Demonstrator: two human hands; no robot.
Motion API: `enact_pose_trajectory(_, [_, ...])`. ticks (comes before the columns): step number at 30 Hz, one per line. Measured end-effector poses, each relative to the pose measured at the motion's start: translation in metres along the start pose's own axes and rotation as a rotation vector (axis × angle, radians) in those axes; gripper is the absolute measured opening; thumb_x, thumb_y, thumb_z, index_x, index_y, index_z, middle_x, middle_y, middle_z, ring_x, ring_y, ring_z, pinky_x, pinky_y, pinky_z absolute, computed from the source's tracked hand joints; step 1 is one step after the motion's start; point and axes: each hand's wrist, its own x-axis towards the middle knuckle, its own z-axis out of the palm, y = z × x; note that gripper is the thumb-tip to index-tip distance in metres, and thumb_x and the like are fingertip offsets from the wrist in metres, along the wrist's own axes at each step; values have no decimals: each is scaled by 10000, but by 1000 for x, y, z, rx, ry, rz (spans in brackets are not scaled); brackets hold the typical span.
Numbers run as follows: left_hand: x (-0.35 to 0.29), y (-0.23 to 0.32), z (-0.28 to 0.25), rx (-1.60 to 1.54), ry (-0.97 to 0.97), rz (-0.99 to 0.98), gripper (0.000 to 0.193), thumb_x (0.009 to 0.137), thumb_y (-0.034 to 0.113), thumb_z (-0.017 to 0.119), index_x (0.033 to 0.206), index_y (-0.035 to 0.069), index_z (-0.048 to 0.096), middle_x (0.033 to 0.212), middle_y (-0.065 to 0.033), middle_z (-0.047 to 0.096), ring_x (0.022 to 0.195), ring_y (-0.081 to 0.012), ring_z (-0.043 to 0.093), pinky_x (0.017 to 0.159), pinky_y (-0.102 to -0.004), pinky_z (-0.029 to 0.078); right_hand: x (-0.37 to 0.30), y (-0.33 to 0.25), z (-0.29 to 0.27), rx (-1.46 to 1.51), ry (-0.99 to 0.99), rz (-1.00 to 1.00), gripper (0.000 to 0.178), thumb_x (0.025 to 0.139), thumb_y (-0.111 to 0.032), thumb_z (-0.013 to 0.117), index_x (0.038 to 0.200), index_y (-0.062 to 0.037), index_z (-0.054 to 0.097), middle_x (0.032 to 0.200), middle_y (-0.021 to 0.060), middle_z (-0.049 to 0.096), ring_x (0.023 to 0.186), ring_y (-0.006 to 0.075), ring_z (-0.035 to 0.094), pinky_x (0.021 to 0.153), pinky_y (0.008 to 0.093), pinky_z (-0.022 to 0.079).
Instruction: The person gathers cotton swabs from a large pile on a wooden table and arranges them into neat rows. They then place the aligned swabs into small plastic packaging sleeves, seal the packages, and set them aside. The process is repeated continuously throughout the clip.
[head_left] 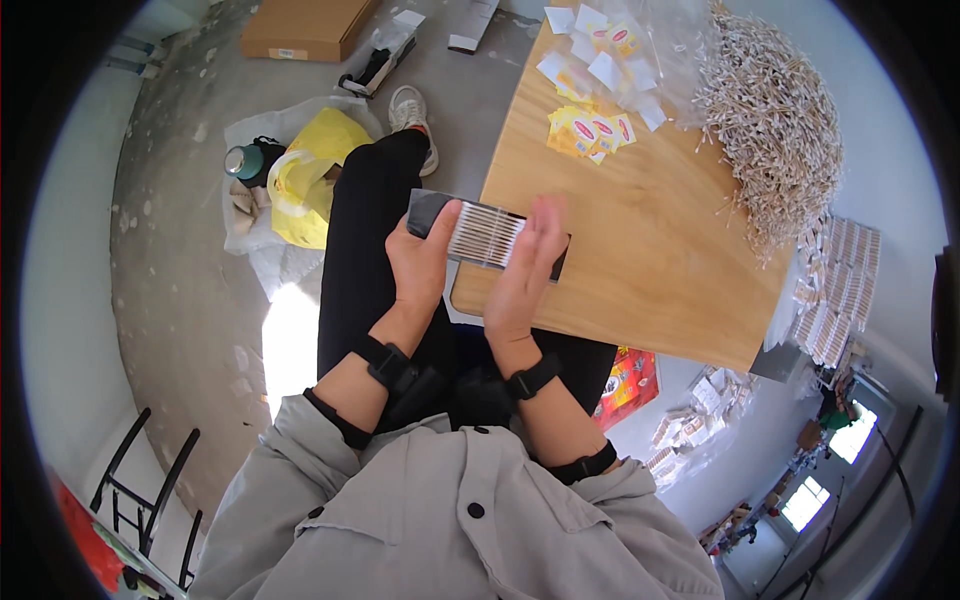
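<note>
Over the lap of a seated person in a grey shirt [450, 520] and black trousers [372, 225], two hands work at a dark tray [430, 212] lined with a row of white-tipped swabs [485, 236]. The left hand [415, 262] grips the tray's left end, thumb on top; the right hand [525, 265], blurred, lies with fingers extended across the right end of the row, and whether it grips cannot be told. Black straps [535, 377] circle both wrists. The tray's right end overlaps the near edge of a wooden table [640, 240]. Farther along the tabletop are yellow-and-white cards [590, 132], clear plastic bags [675, 50] and a large loose heap of swabs [775, 125]. On the floor, left of the legs, a yellow bag [318, 180] sits beside a green bottle [243, 161]; beyond lies a cardboard box [300, 28].
</note>
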Motion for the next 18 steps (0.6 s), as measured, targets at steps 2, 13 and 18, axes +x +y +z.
enact_pose_trajectory(2, [0, 1, 0, -10, -12, -6, 240, 881, 190, 751, 908, -36, 675, 821, -12, 680, 745, -54, 578, 677, -238, 483, -2, 3, 3, -31, -35, -34, 498, 1052, -225, 361, 1452, 61, 282, 1400, 177, 301, 1391, 296, 312, 1178, 423, 230])
enact_pose_trajectory(13, [12, -2, -20, -190, -38, -84, 228, 970, 234, 639, 969, 9, 669, 862, 19, 638, 793, -53, 555, 734, -208, 440, 72, -9, -31, -356, -96, 32, 484, 945, -189, 632, 1368, -38, 453, 1283, 134, 398, 1189, 261, 491, 1004, 392, 427])
enact_pose_trajectory(18, [17, 23, -22, -458, -191, -195, 426, 1052, 379, 425, 1025, 7, 632, 922, -33, 655, 847, -114, 612, 804, -273, 471, 153, 7, -45, -904, -75, -229, 471, 823, -204, 758, 1238, -64, 586, 1139, 144, 496, 1074, 234, 519, 862, 352, 476])
